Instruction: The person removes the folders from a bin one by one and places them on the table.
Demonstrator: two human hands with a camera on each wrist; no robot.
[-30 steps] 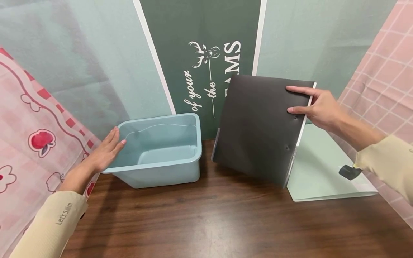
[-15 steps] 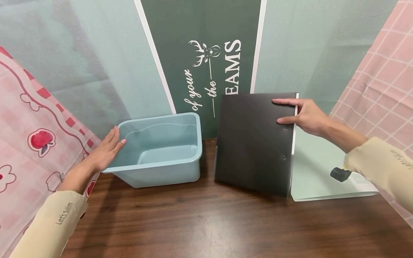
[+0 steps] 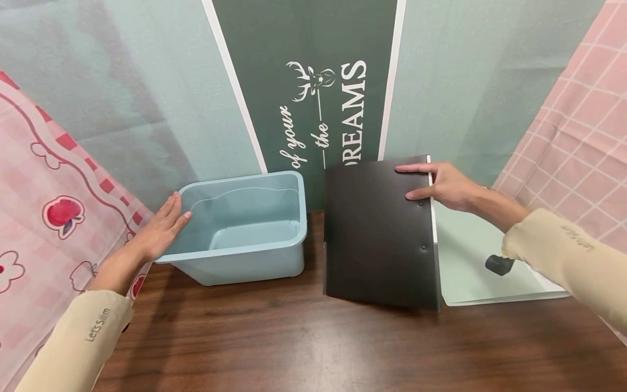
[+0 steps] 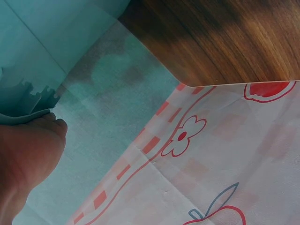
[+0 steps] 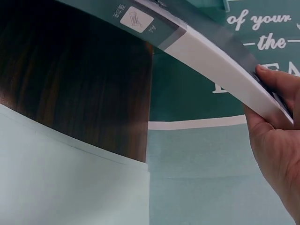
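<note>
A black file folder [image 3: 377,234] stands nearly upright over the table, right of the centre. My right hand [image 3: 453,185] grips its upper right edge, two fingers spread over the dark cover. In the right wrist view, the hand [image 5: 276,126] holds the folder's white spine [image 5: 215,65], which bears a small label. Whether the folder's lower edge touches the table cannot be told. My left hand [image 3: 159,228] rests with mostly straight fingers on the left rim of a light blue plastic bin [image 3: 245,267]. The left wrist view shows that hand [image 4: 30,154] beside the bin wall.
A pale green folder [image 3: 485,261] lies flat on the brown wooden table [image 3: 294,343], behind the right forearm. Green cloth [image 3: 441,71] hangs at the back. Patterned pink cloth [image 3: 49,218] borders the left, and pink checked cloth [image 3: 588,136] the right.
My right hand has moved the black file folder down and to the left, and the folder now stands straighter. The left hand and the bin have stayed put.
</note>
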